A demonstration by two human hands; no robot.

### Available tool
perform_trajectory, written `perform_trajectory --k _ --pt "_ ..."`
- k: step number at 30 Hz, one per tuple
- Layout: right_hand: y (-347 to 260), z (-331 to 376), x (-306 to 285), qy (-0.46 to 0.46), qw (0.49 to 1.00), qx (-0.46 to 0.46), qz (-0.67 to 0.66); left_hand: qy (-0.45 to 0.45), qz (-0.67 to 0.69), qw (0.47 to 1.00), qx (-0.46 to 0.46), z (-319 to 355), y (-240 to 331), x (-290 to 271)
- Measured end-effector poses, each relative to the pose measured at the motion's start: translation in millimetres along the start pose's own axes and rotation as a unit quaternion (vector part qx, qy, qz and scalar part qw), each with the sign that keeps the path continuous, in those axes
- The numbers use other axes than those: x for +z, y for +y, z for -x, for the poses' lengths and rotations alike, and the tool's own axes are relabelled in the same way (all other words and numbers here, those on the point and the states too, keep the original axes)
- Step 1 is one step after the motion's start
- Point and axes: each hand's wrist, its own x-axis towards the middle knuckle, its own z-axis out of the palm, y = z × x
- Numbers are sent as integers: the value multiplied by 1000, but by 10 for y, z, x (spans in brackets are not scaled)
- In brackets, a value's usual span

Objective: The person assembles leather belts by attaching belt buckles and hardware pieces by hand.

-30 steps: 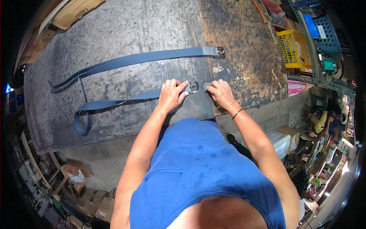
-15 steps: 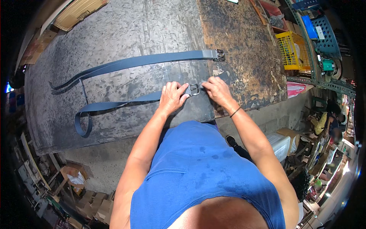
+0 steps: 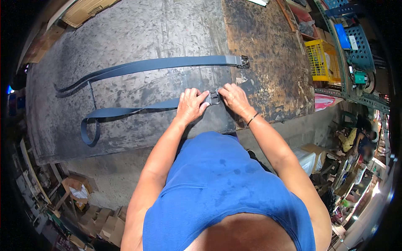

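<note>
- The near blue-grey belt (image 3: 157, 106) lies along the near side of the table (image 3: 134, 37), its strap looped toward the table's left end and its metal buckle (image 3: 214, 98) on the table's dark part, just left of the brown part.
- The left hand (image 3: 190, 106), above the table's near side, grasps this belt right behind the buckle, thumb and fingers on the strap end.
- The right hand (image 3: 234, 99), where the table's dark and brown parts meet, has its fingertips bunched at the buckle's right edge; whether they pinch something small cannot be told.
- A far belt (image 3: 163, 63) lies deeper on the table, its buckle end on the brown part.
- Right of the table, a yellow basket (image 3: 320, 60) has something pale in it, too unclear to name.
- Farther right of the table is a blue perforated basket (image 3: 362, 50); its contents cannot be made out.
- By the table's far right corner, a red bin (image 3: 305, 17) holds a greyish plastic bag (image 3: 307, 28).
- On the floor, off the table's near left corner, an open cardboard box (image 3: 71, 184) contains crumpled white plastic (image 3: 79, 192), with more brown cartons (image 3: 109, 228) nearby.
</note>
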Motion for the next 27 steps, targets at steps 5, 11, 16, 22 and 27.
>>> perform_trajectory --k 5,11,16,22,27 --pt "-124 329 -5 -42 997 6 -66 -2 12 1000 -4 9 -31 32" --pt "-261 98 108 16 1000 -1 -18 0 14 1000 -4 -5 -28 30" --pt "-252 -61 -103 -97 993 -5 72 -5 8 1000 -6 -2 -2 4" --pt "-244 90 3 -42 998 3 38 8 11 1000 -3 -9 -11 12" --pt "-42 -130 -191 -60 992 90 58 -15 8 1000 -15 14 -25 11"
